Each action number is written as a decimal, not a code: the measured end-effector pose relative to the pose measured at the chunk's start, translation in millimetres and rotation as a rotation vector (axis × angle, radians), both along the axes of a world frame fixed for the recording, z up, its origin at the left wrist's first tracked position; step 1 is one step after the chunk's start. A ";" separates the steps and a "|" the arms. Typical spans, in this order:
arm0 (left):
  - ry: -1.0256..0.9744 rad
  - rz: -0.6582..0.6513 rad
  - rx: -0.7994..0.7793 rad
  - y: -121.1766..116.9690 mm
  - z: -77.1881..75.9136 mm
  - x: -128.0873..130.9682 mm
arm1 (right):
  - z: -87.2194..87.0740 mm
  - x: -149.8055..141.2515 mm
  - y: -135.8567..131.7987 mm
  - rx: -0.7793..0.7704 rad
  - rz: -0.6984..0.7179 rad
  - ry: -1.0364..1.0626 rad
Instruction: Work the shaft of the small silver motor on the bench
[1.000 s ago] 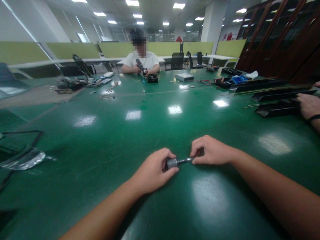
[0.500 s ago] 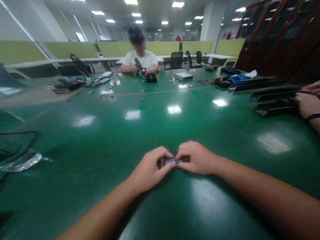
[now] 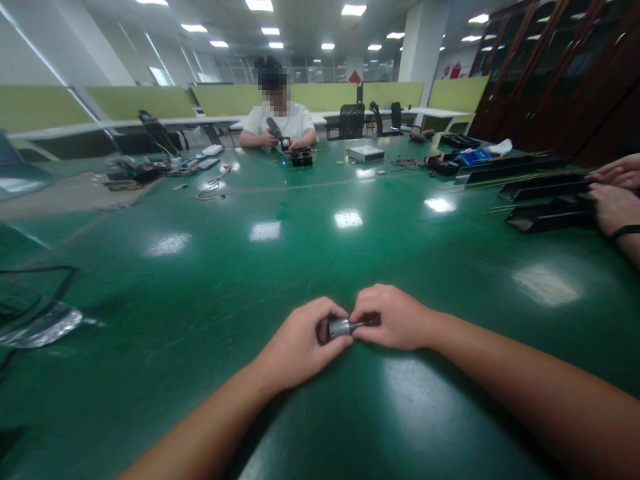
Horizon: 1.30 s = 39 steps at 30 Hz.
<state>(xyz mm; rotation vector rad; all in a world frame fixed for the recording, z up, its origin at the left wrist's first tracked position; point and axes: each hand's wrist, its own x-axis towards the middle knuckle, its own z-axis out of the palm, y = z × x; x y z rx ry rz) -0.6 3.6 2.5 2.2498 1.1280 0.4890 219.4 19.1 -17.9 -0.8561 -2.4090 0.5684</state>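
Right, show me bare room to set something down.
Bare table lies between the left hand and the cables, and between the right hand and the black channels. Crowded: the far-left parts pile and around those channels.

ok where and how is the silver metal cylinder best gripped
Probably around the rounded wall of the silver metal cylinder, coming from the left, as the left hand does: it lies roughly sideways, and the thin shaft leaves its right end, where the right hand holds it.
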 end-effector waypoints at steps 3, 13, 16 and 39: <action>-0.008 -0.004 -0.005 -0.1 0.2 0.3 | 1.1 0.2 -0.1 -0.019 -0.006 -0.004; 0.001 -0.021 -0.001 -0.4 -0.6 -0.4 | 3.6 4.2 0.1 -0.042 0.000 0.001; -0.011 -0.030 0.005 0.0 -1.6 -0.9 | 3.2 6.3 0.3 -0.041 0.010 0.000; -0.032 -0.022 0.002 -0.2 -1.1 -1.4 | 8.1 11.2 -0.5 -0.036 -0.008 -0.030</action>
